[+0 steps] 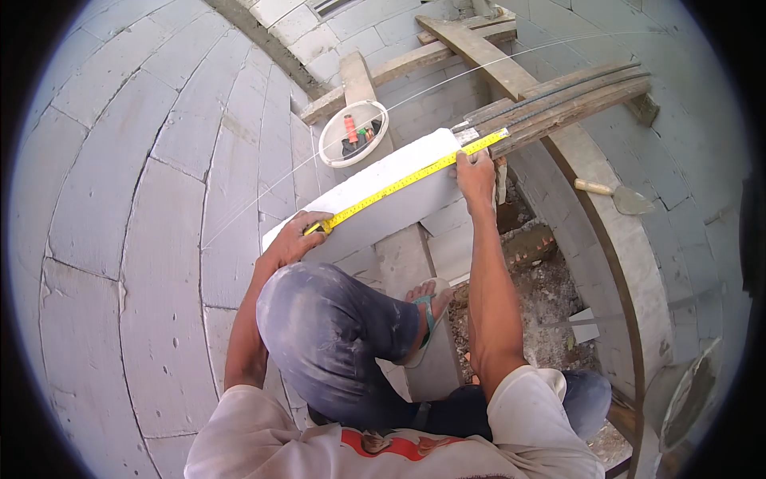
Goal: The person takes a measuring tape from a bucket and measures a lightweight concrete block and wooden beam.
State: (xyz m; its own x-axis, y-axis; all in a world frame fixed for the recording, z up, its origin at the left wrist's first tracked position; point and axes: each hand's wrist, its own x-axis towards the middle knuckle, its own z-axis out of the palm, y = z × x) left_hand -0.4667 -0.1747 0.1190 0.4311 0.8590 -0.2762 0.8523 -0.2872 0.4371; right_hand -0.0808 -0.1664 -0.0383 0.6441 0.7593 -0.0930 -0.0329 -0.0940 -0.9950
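Observation:
A yellow tape measure [407, 180] is stretched along the top edge of a long white block [375, 173]. My left hand [295, 237] is closed around the tape's case at the block's near left end. Near the far right end, my right hand [476, 177] pinches the blade against the block, with fingers closed on it. The blade's tip sticks out past my right hand, above the wooden planks. Part of the case is hidden by my left fingers.
A white bucket [325, 152] holding an orange spool and small tools stands behind the block. Wooden planks [558, 108] and a curved board [598, 188] carrying a trowel [626, 199] lie right. A string [423, 89] crosses above. Block wall [159, 295] rises left; rubble [550, 287] lies below.

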